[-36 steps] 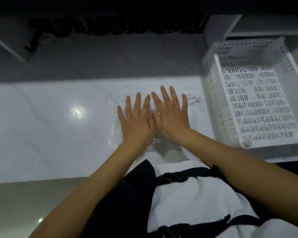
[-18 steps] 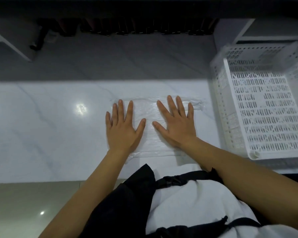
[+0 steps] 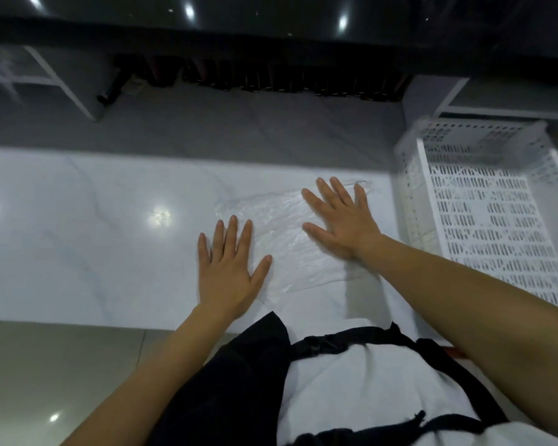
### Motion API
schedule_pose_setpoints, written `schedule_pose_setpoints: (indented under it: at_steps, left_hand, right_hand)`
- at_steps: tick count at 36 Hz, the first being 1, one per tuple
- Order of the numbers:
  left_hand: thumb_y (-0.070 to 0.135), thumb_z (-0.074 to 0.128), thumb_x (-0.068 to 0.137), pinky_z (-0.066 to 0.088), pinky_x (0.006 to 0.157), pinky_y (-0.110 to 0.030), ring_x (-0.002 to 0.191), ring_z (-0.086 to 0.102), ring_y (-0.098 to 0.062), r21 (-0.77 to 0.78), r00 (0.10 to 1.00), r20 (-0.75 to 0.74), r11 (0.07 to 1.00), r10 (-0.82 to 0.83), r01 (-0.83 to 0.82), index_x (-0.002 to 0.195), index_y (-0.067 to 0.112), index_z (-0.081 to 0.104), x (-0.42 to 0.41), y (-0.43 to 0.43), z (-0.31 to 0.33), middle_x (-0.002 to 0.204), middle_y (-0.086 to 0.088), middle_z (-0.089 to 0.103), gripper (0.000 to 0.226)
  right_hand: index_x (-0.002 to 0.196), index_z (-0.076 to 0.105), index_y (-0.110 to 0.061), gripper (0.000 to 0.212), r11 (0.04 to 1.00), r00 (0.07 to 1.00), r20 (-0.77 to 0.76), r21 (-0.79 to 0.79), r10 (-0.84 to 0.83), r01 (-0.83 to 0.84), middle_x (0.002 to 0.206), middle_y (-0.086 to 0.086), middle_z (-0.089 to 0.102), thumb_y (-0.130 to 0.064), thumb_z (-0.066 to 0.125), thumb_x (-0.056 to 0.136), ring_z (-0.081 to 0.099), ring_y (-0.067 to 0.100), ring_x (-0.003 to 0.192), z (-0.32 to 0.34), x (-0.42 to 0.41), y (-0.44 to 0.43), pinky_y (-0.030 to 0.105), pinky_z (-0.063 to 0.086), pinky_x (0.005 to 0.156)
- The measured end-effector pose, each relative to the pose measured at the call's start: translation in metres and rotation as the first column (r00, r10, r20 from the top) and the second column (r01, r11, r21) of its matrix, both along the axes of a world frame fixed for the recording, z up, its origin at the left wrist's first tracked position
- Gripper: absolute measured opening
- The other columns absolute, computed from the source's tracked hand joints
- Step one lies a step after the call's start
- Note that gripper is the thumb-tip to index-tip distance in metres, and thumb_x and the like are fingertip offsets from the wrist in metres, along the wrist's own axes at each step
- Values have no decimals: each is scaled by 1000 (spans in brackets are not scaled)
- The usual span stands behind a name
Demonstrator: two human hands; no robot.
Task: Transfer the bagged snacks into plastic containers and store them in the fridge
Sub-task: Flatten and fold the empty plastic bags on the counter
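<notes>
On the white marble worktop, the left hand lies open and flat on the nine o'clock edge of a clear, empty, flattened plastic bag. The right hand, also open, presses its three o'clock side. The bag looks light, limp and slippery, best pinched at an edge; a white perforated plastic basket stands further toward three o'clock.

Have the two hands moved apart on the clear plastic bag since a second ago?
Yes. The left hand and right hand slid outward across the clear plastic bag, the right toward the white basket.
</notes>
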State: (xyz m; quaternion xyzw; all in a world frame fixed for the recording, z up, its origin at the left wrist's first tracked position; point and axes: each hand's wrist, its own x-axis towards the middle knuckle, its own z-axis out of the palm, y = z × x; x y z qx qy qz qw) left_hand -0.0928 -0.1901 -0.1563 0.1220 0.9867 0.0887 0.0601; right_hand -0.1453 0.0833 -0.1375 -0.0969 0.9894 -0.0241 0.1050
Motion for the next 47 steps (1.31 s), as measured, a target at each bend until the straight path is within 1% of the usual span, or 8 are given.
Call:
schedule_pose_setpoints:
  at_steps: [7,15,24,31,35,40,44,47]
  left_hand:
    - [65,34,99,5,125,-43,155,-8,-11,374,966,40,901,-255,222,158,43,11,17,-12,19,168,14,1,67]
    - [32,65,97,16,122,-22,149,28,-13,421,936,38,855,-350,303,143,21,55,37,-28,24,153,6,45,49]
    - [-3,69,85,58,87,-36,114,65,-26,289,945,-99,899,-312,328,120,9,72,27,-23,37,121,-5,69,38]
    - [14,56,96,39,80,-11,105,60,-8,325,989,104,943,-108,69,126,31,66,10,-20,40,111,15,65,35]
    - [16,66,91,45,79,-4,92,64,2,680,980,196,716,33,-160,109,44,68,4,-21,51,94,21,69,34]
    - [14,65,91,42,56,-9,58,51,-1,754,948,277,575,158,-316,106,43,68,-5,-11,54,85,11,67,32]
    - [21,67,91,43,65,-9,70,58,3,720,920,307,572,243,-392,108,45,64,-6,-3,54,89,12,66,30]
    - [30,65,92,48,78,-25,89,56,2,638,951,182,706,250,-308,129,38,56,-4,5,58,112,13,61,39]
  right_hand:
    - [156,-1,-43,73,998,998,-51,-50,31,-34,168,-2,-8,-73,20,93,-12,25,153,28,19,-8,59,-6,119]
    - [152,36,-31,59,960,986,6,-229,168,-162,164,0,23,-53,41,97,11,21,153,16,116,-5,53,8,122]
    - [135,61,-19,36,933,987,-131,-334,96,-135,149,2,51,-21,57,99,39,21,144,13,115,1,49,21,119]
    - [94,76,-4,13,911,961,-270,-381,56,-160,118,14,72,0,76,82,70,31,100,25,99,6,47,48,94]
    - [99,69,-7,11,877,991,-132,-480,-37,-31,102,12,73,-10,59,96,67,32,87,44,81,11,46,53,81]
    - [101,61,-19,16,909,999,23,-414,-39,45,93,2,68,-27,47,102,59,27,82,63,51,12,37,44,72]
    - [104,63,-18,20,948,992,115,-305,-55,88,104,3,66,-26,46,102,59,29,92,68,25,6,42,48,83]
    - [104,65,-18,23,970,988,153,-233,-32,68,108,4,64,-25,43,101,60,31,95,67,10,-2,45,50,85]
